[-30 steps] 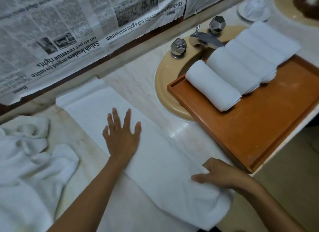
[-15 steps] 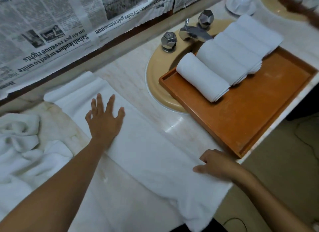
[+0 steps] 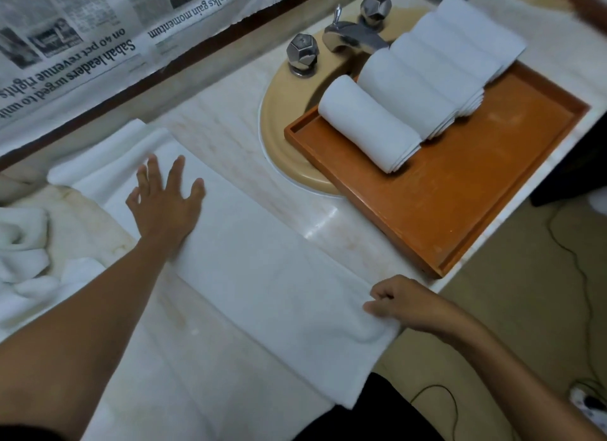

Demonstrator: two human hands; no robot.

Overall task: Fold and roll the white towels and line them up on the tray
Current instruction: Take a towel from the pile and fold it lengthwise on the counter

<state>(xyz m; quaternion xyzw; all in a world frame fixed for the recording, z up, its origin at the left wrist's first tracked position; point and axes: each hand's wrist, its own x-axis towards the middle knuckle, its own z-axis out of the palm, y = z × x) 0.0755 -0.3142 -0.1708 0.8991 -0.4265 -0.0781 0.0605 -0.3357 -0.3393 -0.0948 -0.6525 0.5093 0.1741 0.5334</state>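
The marble counter (image 3: pixel 230 135) bears the long white towel (image 3: pixel 262 276), folded into a narrow strip running from the newspaper-covered wall (image 3: pixel 82 46) to the counter's front edge, where its near end hangs over. Over the last second the strip has stayed put while the left hand (image 3: pixel 164 207) has slid along it toward the far end, fingers spread and palm flat on the cloth. The right hand (image 3: pixel 407 302) keeps its place at the near end, fingers curled, pinching the towel's edge. That reads as smoothing: the fold looks done, and rolling probably comes next.

The counter is pale, glossy, veined stone. The towel is soft, matte terry, flat with one straight crease and a rumpled far end. The tray (image 3: pixel 476 210) is a shallow orange-brown rectangle with a raised rim, resting partly over the beige basin (image 3: pixel 279 128). A row of rolled towels (image 3: pixel 427 76) lies on it as plump cylinders, touching side by side, with bare tray in front. A crumpled heap of towels (image 3: pixel 26 260) waits at left.
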